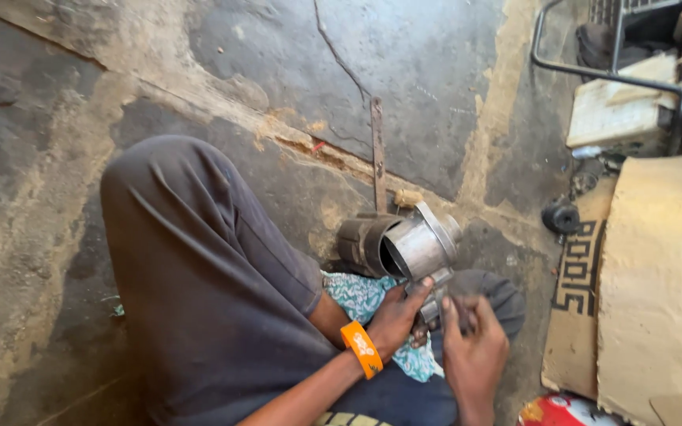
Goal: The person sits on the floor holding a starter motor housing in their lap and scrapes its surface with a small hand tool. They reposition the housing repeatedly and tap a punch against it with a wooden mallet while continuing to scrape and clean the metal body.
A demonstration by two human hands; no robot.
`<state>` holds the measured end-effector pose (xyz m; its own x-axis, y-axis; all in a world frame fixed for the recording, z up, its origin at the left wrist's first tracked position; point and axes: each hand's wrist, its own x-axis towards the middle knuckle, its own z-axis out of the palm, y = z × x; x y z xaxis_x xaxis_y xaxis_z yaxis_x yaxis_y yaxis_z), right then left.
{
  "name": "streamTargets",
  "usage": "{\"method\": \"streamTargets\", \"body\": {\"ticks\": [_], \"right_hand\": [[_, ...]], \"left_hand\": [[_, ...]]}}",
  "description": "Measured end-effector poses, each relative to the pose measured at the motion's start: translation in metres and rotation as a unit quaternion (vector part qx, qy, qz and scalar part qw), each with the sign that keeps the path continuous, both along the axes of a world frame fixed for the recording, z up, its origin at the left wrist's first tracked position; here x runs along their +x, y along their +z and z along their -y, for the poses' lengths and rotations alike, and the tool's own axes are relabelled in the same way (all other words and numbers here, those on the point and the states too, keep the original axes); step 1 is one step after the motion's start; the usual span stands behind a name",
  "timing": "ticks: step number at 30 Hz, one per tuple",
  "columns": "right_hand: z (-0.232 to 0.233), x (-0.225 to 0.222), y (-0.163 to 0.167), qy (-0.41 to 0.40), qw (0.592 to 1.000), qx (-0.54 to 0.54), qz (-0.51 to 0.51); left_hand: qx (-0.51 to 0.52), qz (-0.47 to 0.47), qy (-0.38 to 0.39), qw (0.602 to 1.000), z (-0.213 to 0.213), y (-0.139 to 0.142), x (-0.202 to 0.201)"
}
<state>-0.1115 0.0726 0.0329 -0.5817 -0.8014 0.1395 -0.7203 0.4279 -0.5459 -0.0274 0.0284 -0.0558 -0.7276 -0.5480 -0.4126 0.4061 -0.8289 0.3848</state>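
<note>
From my head view I see my left hand [395,315] wrapped around the lower stem of a grey metal cylinder part [418,246], thumb up against its flange. The part sits propped over my lap, at about 5 o'clock in the frame, its open bore tipped toward 9 o'clock. My right hand [474,347] is closed around something small and dark at the part's base; whether that is a tool or a fastener I cannot tell. I wear an orange wristband [362,348] on the left wrist, and a teal patterned cloth [357,293] lies under the part on my knee.

A second, darker ribbed cylinder [359,241] stands on the cracked stone floor [294,71] just behind, touching the bright one. I judge the work mid-way: the piece is out and in hand, the base fitting being worked, nothing reassembled yet. Flattened cardboard [649,284] lies at 3 o'clock.
</note>
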Motion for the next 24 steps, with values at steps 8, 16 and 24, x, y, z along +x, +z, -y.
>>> {"method": "streamTargets", "body": {"ticks": [8, 16, 24], "right_hand": [[-0.003, 0.006, -0.011, -0.023, 0.999, -0.037, 0.022], [0.0, 0.009, -0.008, -0.054, 0.997, -0.038, 0.03], [0.003, 0.011, -0.005, -0.035, 0.998, -0.032, -0.042]], "left_hand": [[0.012, -0.009, 0.002, 1.0, 0.0, 0.002, 0.002], [0.027, 0.011, 0.011, 1.0, -0.003, 0.001, -0.002], [0.01, -0.015, 0.034, 0.999, -0.007, 0.002, -0.001]]}}
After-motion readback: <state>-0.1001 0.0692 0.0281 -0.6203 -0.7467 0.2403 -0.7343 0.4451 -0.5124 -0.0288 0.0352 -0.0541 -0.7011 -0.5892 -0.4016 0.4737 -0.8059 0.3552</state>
